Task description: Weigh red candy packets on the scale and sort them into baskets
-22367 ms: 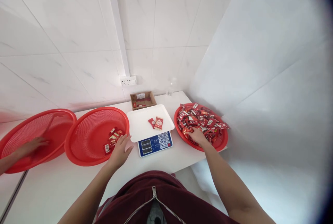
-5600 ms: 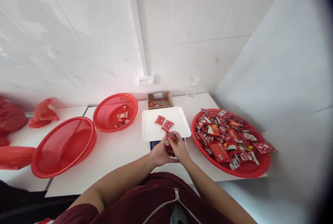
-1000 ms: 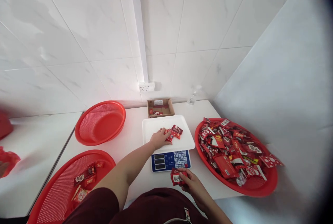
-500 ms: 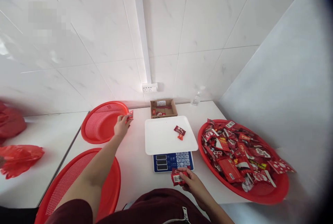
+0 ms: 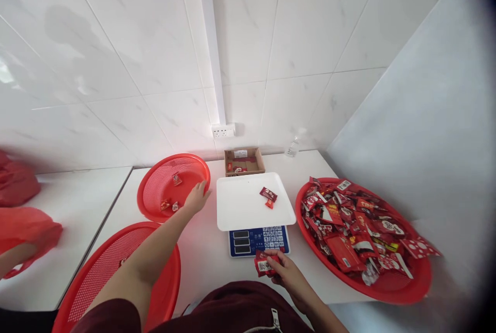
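Note:
My left hand [image 5: 196, 199] reaches to the right rim of the far red plastic basket [image 5: 144, 188], its fingers hooked over the edge. Inside that basket lie a few small red packets [image 5: 177, 179]. Close to my body, my right hand [image 5: 284, 271] is closed round several red snack packets [image 5: 265, 264] with white print. Beyond it is a weighing scale with a blue keypad [image 5: 259, 241] and a white tray [image 5: 240, 201]. On the tray rest a dark red packet [image 5: 268, 194] and a smaller bright red one [image 5: 269, 203].
A wide red basket [image 5: 420, 284] heaped with red snack packets stands at right. My left arm crosses the near-left red basket [image 5: 175, 271]. Behind the scale are a small cardboard box [image 5: 251, 168] and a clear bottle [image 5: 293, 147]. Another person's hand touches a red bag [image 5: 34, 224] at left.
My left hand has let go of a small red packet and now holds the far basket's rim. That basket has shifted right, with packets showing inside. My right hand stays put.

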Available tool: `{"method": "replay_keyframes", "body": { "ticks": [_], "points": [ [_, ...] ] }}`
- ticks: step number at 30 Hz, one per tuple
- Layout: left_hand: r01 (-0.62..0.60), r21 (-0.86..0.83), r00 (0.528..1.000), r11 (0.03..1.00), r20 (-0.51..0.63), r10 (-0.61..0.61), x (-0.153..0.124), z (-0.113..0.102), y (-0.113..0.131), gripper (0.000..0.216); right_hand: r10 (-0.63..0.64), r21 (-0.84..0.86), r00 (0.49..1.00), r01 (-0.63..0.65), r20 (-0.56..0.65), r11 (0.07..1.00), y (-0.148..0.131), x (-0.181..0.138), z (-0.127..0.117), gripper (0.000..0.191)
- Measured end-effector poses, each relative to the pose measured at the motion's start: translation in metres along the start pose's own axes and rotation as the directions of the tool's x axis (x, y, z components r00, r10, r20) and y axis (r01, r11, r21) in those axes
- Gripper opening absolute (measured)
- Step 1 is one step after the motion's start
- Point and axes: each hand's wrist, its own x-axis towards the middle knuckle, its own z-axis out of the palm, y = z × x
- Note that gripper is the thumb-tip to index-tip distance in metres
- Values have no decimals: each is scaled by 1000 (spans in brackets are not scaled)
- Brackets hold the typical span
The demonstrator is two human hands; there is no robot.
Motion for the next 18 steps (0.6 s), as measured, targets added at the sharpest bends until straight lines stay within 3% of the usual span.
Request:
{"method": "replay_keyframes", "body": {
  "ticks": [3,5,7,9,12,15,18],
  "points": [
    [-224,19,974,974,-33,225,1,20,51,59,7,22,1000,-7,-6,1000,2,1,1,46],
    [-476,38,878,879,77,473,2,36,90,66,6,29,1000,-6,-6,1000,3,1,3,46],
    [-610,16,783,793,170,599,5,52,126,72,-4,24,1000,4,-9,1000,2,0,4,45],
    [-650,19,740,759,242,628,9,65,154,72,-17,12,1000,17,-18,1000,2,-1,3,45],
    [-671,66,717,738,309,625,16,77,177,59,-27,-8,999,27,-45,1000,2,-5,-3,45],
    [-670,106,724,735,311,615,19,81,180,40,-19,-9,997,19,-74,1000,6,-10,-10,45],
    [-629,113,758,769,309,575,17,79,172,36,-4,19,996,6,-89,1000,11,-12,-15,46]
  ]
}}
